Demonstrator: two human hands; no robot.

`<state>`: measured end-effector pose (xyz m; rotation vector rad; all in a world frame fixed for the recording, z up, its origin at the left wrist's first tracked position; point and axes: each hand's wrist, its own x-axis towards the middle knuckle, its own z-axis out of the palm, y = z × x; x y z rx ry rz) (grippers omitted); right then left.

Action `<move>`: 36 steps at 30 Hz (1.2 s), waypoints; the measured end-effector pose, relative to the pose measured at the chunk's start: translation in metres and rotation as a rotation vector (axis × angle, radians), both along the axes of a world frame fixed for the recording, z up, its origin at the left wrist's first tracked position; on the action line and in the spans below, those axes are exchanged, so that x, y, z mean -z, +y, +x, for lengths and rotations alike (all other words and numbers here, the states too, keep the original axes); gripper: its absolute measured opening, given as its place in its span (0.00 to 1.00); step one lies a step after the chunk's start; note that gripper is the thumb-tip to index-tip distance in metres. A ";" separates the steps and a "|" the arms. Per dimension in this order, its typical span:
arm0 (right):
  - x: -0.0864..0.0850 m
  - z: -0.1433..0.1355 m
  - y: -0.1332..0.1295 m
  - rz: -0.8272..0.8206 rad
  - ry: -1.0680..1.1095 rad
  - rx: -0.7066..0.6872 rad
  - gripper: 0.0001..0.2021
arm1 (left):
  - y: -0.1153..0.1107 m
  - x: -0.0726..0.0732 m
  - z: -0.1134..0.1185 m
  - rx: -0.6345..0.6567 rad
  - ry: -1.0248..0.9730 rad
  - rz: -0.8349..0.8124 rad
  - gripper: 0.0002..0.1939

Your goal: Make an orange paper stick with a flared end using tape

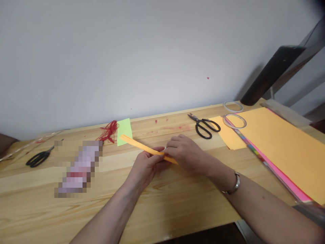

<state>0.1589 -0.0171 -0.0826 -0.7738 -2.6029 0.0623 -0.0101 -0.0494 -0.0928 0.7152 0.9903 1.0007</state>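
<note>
A narrow folded strip of orange paper (139, 145) runs between my hands above the wooden table. My left hand (149, 164) pinches it near its middle, thumb on top. Beside it, my right hand (186, 152) has its fingers curled over the strip's right part, touching the left fingertips. The strip's left end sticks out freely and shows layered edges. My right fingers partly hide its other end. A metal bracelet (236, 183) circles my right wrist.
Black-handled scissors (203, 127) lie behind my right hand; another pair (39, 158) lies far left. Tape rolls (235, 121) and orange sheets (281, 142) are at right. Red string (110, 131), green paper (124, 131) and a pixelated object (81, 169) lie left. A wall (142, 61) stands behind.
</note>
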 end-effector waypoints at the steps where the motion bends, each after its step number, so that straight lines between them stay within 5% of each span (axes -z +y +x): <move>1: 0.000 0.000 0.000 -0.004 -0.002 0.002 0.05 | 0.000 0.000 0.000 0.005 0.000 -0.001 0.13; 22: 0.005 -0.002 -0.001 0.034 0.060 0.020 0.07 | 0.000 -0.005 -0.001 -0.023 -0.073 -0.010 0.13; 31: 0.000 0.005 0.006 0.027 0.133 0.059 0.06 | 0.005 -0.009 -0.008 -0.167 -0.050 -0.026 0.12; 36: -0.006 0.004 0.005 -0.071 0.258 0.045 0.07 | 0.004 -0.009 -0.008 -0.128 -0.080 -0.020 0.14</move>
